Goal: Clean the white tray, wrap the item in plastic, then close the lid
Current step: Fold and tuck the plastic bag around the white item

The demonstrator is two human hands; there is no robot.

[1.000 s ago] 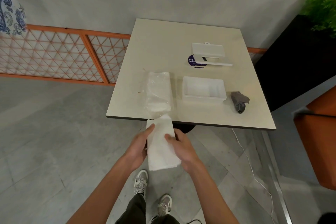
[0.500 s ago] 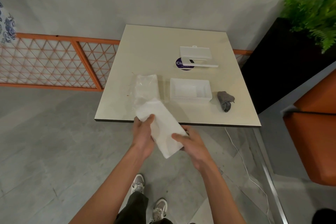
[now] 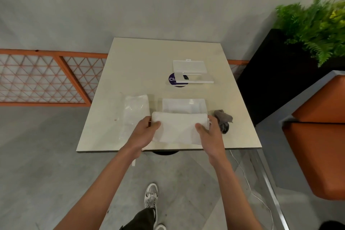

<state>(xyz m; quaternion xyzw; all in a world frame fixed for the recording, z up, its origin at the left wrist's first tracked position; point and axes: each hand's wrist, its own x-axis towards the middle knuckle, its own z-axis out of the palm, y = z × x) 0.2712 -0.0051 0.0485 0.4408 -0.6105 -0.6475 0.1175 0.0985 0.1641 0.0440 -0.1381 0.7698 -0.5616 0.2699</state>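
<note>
I hold a flat white rectangular item (image 3: 179, 128) level over the table's near edge, its long side running left to right. My left hand (image 3: 144, 132) grips its left end and my right hand (image 3: 210, 133) its right end. Just behind it sits the white tray (image 3: 183, 105), open side up, its front wall hidden by the item. A clear plastic sheet (image 3: 133, 115) lies flat to the tray's left. The white lid (image 3: 189, 67) rests further back, beside a thin white plate (image 3: 194, 80) over a dark blue round sticker (image 3: 172, 80).
A crumpled grey cloth (image 3: 223, 117) lies right of the tray. The beige square table (image 3: 149, 56) stands against a grey wall. A black planter (image 3: 276, 73) with ferns and orange seats (image 3: 321, 145) crowd the right side. An orange lattice rail (image 3: 43, 78) runs at left. A white cable (image 3: 248, 179) trails on the floor.
The white item has turned from tilted upright to horizontal and moved forward and right, from below the table's edge to in front of the tray. My hands shifted to its two ends.
</note>
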